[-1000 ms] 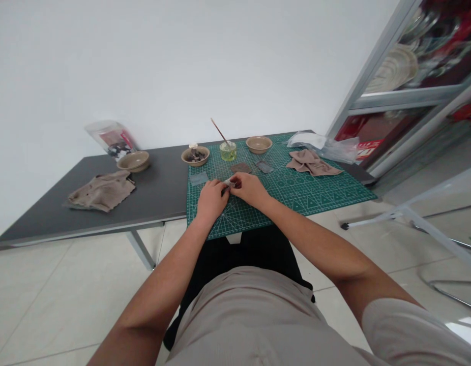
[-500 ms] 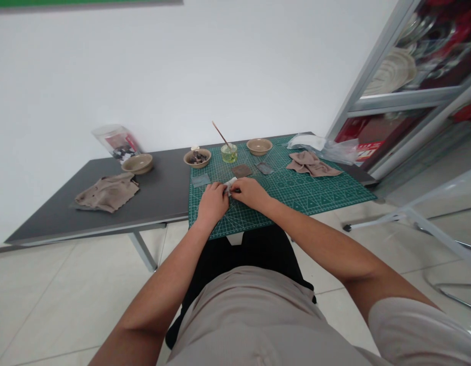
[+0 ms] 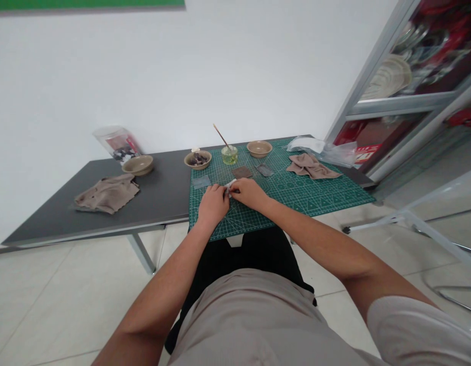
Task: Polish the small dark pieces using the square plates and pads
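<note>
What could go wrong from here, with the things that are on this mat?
The long stick leans out of the small clear cup, so a bump might tip it and spill what is inside. The small pale item, held between the left hand and right hand, might slip, because it is small.

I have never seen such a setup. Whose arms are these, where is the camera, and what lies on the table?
There is no machine here: one person works with bare hands, filmed by a camera worn on the head, looking forward and down. The left hand and right hand hold a small pale piece between them, too hidden to name. The green mat carries three flat pieces, a glass with a stick and a cloth. Farther left, another cloth lies directly on the dark table.
</note>
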